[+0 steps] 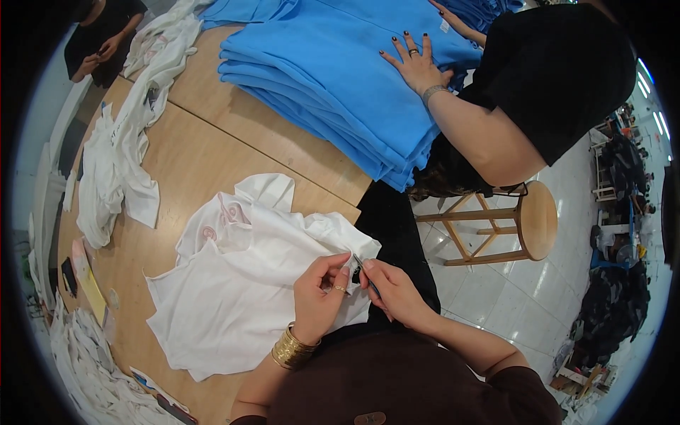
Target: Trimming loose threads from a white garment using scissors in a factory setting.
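A white shirt (241,283) lies spread on the wooden table (212,149) in front of me. My left hand (320,290), with gold bangles at the wrist, pinches the shirt's edge near its right corner. My right hand (393,290) holds a small dark tool (367,278), perhaps thread snips, its tip at the same pinched edge. Both hands sit close together over the table's near edge.
A stack of folded blue garments (333,78) fills the far side, with another person's hand (418,64) pressed flat on it. White shirts (134,127) lie heaped along the left. A wooden stool (520,219) stands on the tiled floor at right.
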{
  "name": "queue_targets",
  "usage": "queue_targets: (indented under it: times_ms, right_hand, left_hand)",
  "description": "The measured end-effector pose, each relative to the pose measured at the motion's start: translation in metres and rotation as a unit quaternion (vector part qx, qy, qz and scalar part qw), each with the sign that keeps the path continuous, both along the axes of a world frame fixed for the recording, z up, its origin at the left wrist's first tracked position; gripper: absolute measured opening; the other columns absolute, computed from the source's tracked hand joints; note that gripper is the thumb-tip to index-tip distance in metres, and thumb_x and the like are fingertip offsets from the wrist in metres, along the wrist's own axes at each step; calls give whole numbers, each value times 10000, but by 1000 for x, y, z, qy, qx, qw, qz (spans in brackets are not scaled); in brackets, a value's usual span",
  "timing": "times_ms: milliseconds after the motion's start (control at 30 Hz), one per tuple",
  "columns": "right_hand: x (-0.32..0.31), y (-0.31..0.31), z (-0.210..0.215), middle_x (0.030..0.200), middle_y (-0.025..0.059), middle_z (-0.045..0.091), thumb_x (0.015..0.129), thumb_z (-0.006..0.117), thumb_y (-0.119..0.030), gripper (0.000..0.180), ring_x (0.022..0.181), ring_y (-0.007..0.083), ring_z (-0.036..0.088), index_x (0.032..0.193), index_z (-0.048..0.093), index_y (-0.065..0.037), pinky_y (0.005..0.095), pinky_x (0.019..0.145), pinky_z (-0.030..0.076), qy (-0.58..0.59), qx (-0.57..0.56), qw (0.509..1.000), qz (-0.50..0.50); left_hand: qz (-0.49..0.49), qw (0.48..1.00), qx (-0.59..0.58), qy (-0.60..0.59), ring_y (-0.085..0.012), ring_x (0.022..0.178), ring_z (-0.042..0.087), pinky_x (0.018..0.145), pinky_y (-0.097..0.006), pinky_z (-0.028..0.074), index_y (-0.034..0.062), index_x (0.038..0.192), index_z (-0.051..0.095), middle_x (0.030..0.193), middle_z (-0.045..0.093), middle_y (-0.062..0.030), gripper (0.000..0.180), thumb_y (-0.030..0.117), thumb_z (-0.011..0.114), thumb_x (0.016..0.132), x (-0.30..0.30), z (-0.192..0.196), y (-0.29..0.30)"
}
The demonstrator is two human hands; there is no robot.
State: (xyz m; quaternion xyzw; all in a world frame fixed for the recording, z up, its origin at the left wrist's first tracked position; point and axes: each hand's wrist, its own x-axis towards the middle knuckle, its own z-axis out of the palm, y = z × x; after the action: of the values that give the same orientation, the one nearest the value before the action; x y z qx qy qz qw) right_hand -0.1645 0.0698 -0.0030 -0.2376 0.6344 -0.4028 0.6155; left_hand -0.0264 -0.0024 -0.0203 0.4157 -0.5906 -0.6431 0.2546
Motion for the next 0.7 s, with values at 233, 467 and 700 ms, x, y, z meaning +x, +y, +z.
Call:
queue_targets:
  times_ms: [233,467,700]
  right_hand:
    - [1,-1,1,479,-13,376,1000,323,-373,405,349,62,313,797,479,-60,214,323,275,-24,20,1000,-5]
    - [3,-2,-8,480,-18,375,1004,327,-350,387,342,64,304,789,473,-63,213,321,274,0,-9,1000,-18]
    - [1,-3,3,480,-14,374,1007,313,-351,395,344,65,294,794,475,-59,213,329,271,-43,8,999,-28]
  left_hand:
    - [-7,998,-56,-20,-29,615,473,541,-180,402,17,1092,616,723,560,14,219,21,582,875,-1,1,1]
    - [-11,998,-49,-36,-84,655,577,609,-221,467,5,1065,624,784,613,-51,226,-9,585,843,-2,4,1]
    - [-8,999,36,11,-56,665,543,612,-204,459,1,1094,609,781,599,-21,227,1,565,872,0,-2,3]
